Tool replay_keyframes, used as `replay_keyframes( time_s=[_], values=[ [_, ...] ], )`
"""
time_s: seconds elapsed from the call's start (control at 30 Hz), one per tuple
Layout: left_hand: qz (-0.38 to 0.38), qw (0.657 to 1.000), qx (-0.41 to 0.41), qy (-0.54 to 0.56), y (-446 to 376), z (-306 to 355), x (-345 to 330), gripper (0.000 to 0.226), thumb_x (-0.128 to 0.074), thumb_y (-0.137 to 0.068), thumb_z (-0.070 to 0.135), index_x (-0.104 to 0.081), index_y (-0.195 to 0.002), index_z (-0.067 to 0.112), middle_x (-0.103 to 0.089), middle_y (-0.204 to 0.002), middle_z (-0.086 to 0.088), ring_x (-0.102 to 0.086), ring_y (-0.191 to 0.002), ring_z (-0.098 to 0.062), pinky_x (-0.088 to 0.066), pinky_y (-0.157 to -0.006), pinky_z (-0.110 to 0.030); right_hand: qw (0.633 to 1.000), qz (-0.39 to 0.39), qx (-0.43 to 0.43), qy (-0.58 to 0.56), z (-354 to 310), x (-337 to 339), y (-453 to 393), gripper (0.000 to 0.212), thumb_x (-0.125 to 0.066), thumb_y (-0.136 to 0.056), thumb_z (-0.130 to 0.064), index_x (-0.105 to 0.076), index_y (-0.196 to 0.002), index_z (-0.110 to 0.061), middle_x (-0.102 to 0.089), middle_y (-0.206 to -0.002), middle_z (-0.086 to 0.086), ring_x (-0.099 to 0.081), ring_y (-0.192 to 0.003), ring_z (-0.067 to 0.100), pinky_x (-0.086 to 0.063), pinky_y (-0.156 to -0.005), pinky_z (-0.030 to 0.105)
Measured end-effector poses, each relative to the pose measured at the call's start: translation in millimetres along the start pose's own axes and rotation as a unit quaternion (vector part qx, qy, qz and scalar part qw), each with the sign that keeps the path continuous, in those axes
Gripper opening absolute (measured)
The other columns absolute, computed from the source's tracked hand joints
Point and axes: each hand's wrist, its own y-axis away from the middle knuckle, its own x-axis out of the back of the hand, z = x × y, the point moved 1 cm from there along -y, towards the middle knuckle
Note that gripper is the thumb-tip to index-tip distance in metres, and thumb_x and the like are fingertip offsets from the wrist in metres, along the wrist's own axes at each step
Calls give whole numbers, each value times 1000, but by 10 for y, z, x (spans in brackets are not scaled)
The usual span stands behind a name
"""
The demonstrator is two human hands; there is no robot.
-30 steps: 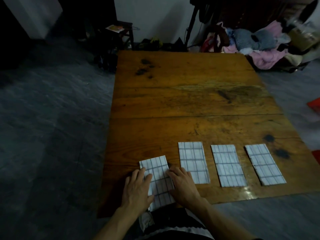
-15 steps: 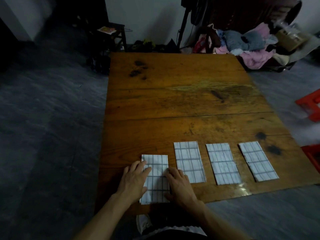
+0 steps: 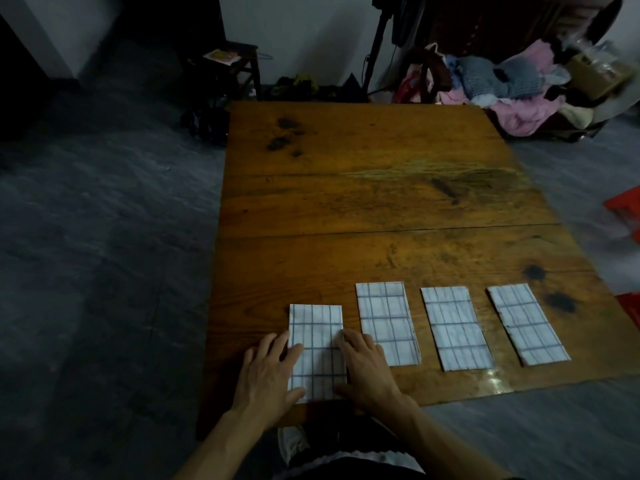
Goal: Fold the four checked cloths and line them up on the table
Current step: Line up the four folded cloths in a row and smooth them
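— Leftmost cloth [image 3: 317, 351]?
— Folded flat near the front edge of the table [image 3: 363, 202], long axis running away from the body, nearer the edge than the rest.
— Hands?
— Left hand [image 3: 268, 374] and right hand [image 3: 367, 370] spread open, flat along its two long sides, gripping nothing.
— Others?
— Second cloth [image 3: 388, 323], third cloth [image 3: 455, 329], fourth cloth [image 3: 526, 323] in a row rightward, apart, lengthwise too, fourth slightly angled. Clothes pile [image 3: 502, 95] beyond the far right corner.
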Motion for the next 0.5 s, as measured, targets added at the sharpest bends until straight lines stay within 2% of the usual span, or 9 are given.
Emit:
replay_keyframes(
  time_s=[0.23,0.5],
  values=[
    [8,1000,6,-11,-156,-4,62,78,-60,-84,60,-28,-150,32,-16,-162,-2,-12,-147,-27,-24,-112,-46,1000,2,-4,3,4,103,-164,83,-74,-77,-43,-29,-145,-27,-24,-152,-4,-28,-136,20,-31,-112,42],
    [3,999,29,-21,-309,13,170,81,-58,-88,58,-18,-153,32,-10,-163,-1,-7,-147,-26,-21,-114,-44,1000,-2,-8,11,2,228,-356,83,-74,-78,-41,-29,-146,-25,-24,-153,-4,-23,-139,21,-28,-114,43]
  ],
)
